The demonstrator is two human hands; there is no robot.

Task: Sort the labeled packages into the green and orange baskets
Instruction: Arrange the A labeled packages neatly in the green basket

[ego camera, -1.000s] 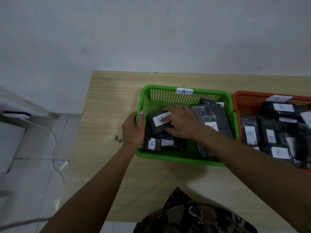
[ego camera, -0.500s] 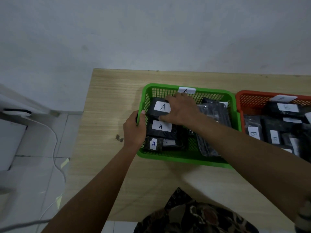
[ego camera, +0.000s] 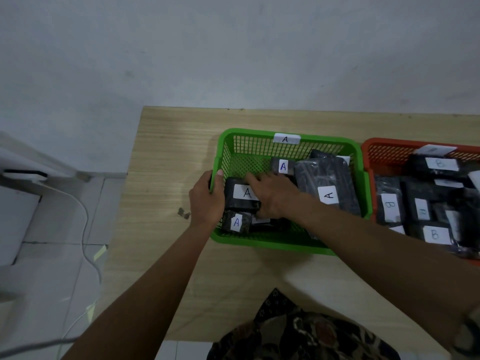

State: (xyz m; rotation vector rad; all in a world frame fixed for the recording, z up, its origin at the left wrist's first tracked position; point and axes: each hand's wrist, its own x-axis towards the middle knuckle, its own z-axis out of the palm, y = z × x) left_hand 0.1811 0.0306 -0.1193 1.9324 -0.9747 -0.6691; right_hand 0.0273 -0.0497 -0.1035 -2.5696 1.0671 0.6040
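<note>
Inside the green basket (ego camera: 285, 244), near left corner: black packages wrapped in dark film, each bearing a white paper label marked A. One package (ego camera: 240, 194) lies label-up against the left wall; a smaller one (ego camera: 235, 222) sits just in front of it; a third (ego camera: 281, 166) stands further back; a large flat one (ego camera: 324, 183) leans along the right side. Basket rim carries its own A tag (ego camera: 285, 139).

Handling, by judgement: packages look light, boxy under the wrap, fairly stiff; film glossy, likely slippery. Best taken across the short sides with thumb opposite fingers, not by the label, which may peel.

Right hand (ego camera: 272, 196): reaches into the basket, palm down, fingers fairly straight and spread, resting on the packages beside the label-up one; whether anything is pinched beneath cannot be told.

Left hand (ego camera: 207, 201): grips the basket's left wall, thumb over the rim, fingers curled outside.

Orange basket (ego camera: 368, 152): just right of the green, touching or nearly so, filled with similar packages labelled B (ego camera: 436, 233).

Table (ego camera: 168, 157): light wood grain, small dark scrap (ego camera: 184, 213) left of the green basket. White cable (ego camera: 85, 216) trails over the tiled floor at left.
</note>
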